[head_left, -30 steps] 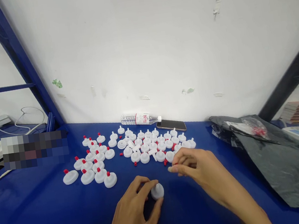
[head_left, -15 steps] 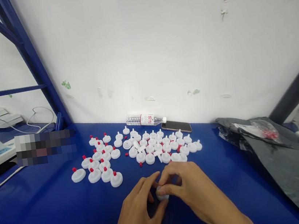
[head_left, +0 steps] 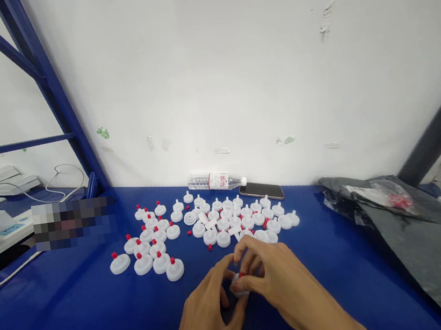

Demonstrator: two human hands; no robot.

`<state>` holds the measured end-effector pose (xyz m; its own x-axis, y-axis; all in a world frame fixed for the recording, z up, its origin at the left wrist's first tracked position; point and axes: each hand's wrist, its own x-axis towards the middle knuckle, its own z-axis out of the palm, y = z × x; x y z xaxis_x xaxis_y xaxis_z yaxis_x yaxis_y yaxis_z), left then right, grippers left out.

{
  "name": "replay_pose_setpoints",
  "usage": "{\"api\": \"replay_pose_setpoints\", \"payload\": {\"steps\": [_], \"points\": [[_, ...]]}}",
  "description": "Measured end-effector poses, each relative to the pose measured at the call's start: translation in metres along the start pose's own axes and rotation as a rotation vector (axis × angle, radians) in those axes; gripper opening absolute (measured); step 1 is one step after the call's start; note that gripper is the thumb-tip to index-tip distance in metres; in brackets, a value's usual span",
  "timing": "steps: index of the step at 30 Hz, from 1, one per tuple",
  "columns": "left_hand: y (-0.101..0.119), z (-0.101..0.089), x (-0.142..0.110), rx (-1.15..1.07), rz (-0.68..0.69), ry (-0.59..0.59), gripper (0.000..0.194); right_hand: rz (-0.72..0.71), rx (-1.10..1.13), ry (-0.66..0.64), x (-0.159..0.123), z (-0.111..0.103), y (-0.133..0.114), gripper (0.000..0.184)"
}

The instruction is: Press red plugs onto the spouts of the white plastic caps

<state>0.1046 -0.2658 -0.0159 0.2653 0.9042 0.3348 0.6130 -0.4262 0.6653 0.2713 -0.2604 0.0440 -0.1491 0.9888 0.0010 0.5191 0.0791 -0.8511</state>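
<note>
My left hand has its fingers and thumb curled round the rim of a white plastic spout lid low over the blue table. On the lid's spout sits a small red cap, partly covered by fingers. My right hand curls over it from the right, thumb against the cap, index finger arched above. To the left stand several white lids with red caps. Beyond my hands lies a cluster of bare white spout lids, with loose red caps among them.
A clear bottle lies along the wall beside a dark phone. On the right, a grey plastic bag spreads over the table, a small bag of red pieces on top. Power strips and cables are at the left.
My right index finger has lifted off the spout, and the red cap now shows between the fingers. My left hand keeps its hold on the lid. The view has shifted slightly.
</note>
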Motion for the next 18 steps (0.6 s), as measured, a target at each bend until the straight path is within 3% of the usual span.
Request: {"api": "replay_pose_setpoints", "payload": {"steps": [5,10,13,18], "points": [[-0.001,-0.004,0.003,0.099,-0.012,-0.055,0.037,-0.035,-0.064,-0.007,-0.004,-0.011,-0.001,0.032],[-0.010,-0.019,0.008,0.222,-0.107,-0.042,0.041,0.012,-0.222,0.284,-0.007,-0.045,0.017,0.007],[-0.023,-0.038,0.010,0.259,-0.174,-0.001,0.041,0.051,-0.383,0.453,-0.008,-0.063,0.034,0.010],[-0.045,-0.067,0.010,0.303,-0.268,0.105,0.050,0.016,-0.463,0.365,-0.008,-0.063,0.050,0.026]]}}
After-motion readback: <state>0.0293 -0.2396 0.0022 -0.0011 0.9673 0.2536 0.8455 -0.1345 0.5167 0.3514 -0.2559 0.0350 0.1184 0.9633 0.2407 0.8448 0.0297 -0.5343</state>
